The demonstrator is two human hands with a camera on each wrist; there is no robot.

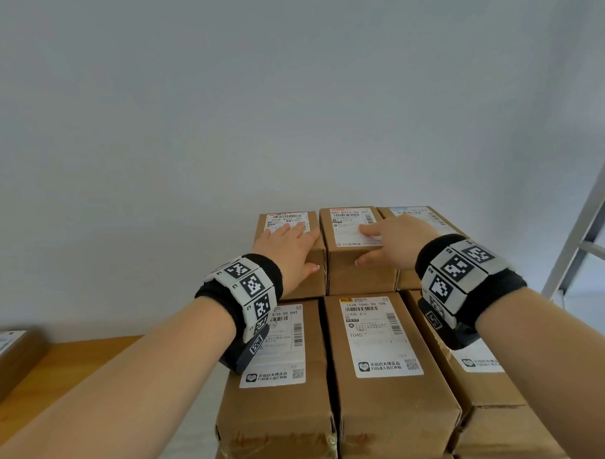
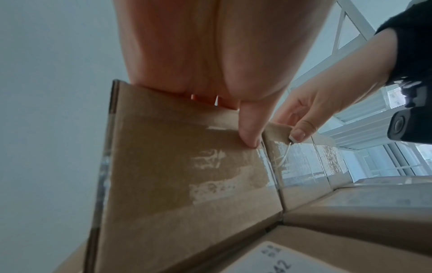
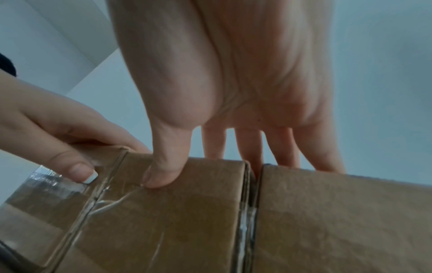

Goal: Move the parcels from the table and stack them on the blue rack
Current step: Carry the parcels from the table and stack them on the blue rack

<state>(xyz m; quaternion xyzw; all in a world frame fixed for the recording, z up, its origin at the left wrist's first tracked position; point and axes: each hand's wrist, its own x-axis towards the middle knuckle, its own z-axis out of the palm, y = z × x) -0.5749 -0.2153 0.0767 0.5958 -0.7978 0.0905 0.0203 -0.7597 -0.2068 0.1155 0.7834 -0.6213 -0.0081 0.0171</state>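
Note:
Brown cardboard parcels with white labels stand stacked in two rows, the far row higher. My left hand [image 1: 288, 247] lies flat on top of the far left parcel [image 1: 298, 284], and its thumb [image 2: 247, 127] presses that parcel's taped front face [image 2: 187, 166]. My right hand [image 1: 394, 243] rests on the far middle parcel [image 1: 357, 272]. Its straight fingers [image 3: 247, 146] reach over the top edge, partly above the gap to the far right parcel [image 3: 339, 212]. Its thumb [image 3: 163, 171] presses the middle parcel's front face [image 3: 175, 212]. No blue rack shows.
Three more parcels sit in the nearer, lower row [image 1: 384, 363], under my forearms. A wooden table [image 1: 76, 367] at the left carries one parcel [image 1: 10, 359]. A pale metal frame [image 1: 586, 240] rises at the right. A plain wall stands behind.

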